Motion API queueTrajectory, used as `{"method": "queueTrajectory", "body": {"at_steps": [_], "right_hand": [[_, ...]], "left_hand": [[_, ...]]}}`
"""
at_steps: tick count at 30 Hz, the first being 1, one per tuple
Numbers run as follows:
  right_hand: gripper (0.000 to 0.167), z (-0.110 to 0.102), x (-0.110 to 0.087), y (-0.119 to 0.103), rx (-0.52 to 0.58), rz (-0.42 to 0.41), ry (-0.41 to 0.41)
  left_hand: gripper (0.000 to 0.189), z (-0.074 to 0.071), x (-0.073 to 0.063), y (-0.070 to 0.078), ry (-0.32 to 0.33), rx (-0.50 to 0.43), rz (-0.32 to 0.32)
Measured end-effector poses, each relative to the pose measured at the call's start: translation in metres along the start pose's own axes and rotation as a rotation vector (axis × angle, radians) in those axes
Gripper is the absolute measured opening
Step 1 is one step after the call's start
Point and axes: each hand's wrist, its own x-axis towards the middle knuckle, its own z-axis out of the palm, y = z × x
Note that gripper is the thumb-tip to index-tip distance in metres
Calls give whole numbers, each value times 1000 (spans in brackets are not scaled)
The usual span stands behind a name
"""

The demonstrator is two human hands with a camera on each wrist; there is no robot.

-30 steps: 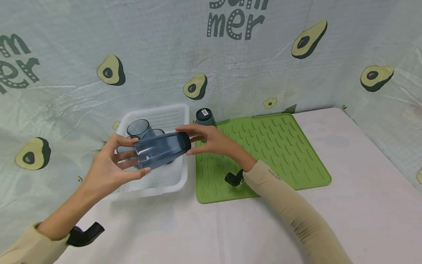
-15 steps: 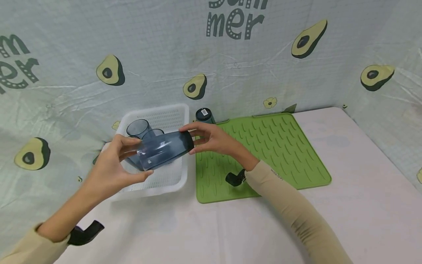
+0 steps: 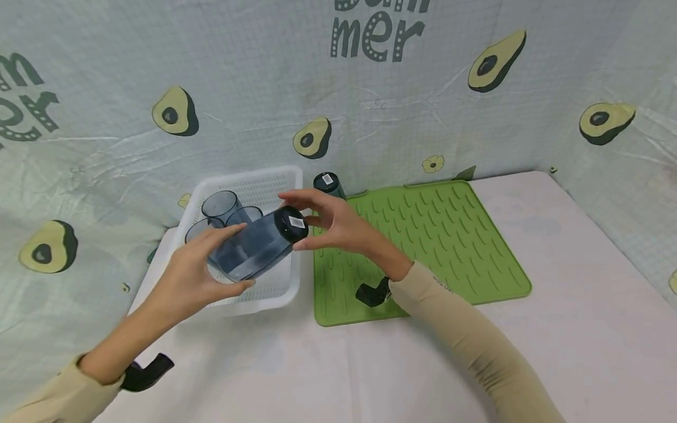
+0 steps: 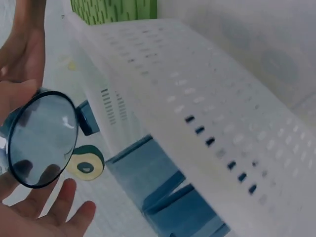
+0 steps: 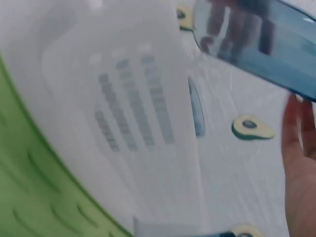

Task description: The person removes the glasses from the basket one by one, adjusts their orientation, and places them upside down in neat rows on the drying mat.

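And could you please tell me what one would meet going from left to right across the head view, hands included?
Left hand, held blue glass, right hand, green mat.

head: bright, even | left wrist: dimmer | right wrist: hazy, blurred

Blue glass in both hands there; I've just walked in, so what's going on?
A person's left hand grips a tilted blue glass near its open mouth, the right hand at its dark base, over a white basket. More glasses sit in the basket; another glass stands base up at the far left corner of the green mat.
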Motion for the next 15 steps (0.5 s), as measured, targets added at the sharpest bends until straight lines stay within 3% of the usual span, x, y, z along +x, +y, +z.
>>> {"method": "queueTrajectory", "body": {"at_steps": [3,7,15], "right_hand": [[76,6,2,2,135,-7,51],[76,11,6,4,278,-39,58],[67,10,5,2,358,-28,21]], "left_hand": [[91,6,0,0,70,-75,10],[95,14,1,-1,122,-179,5],[97,21,-2,-1,134,-222,-5]]}}
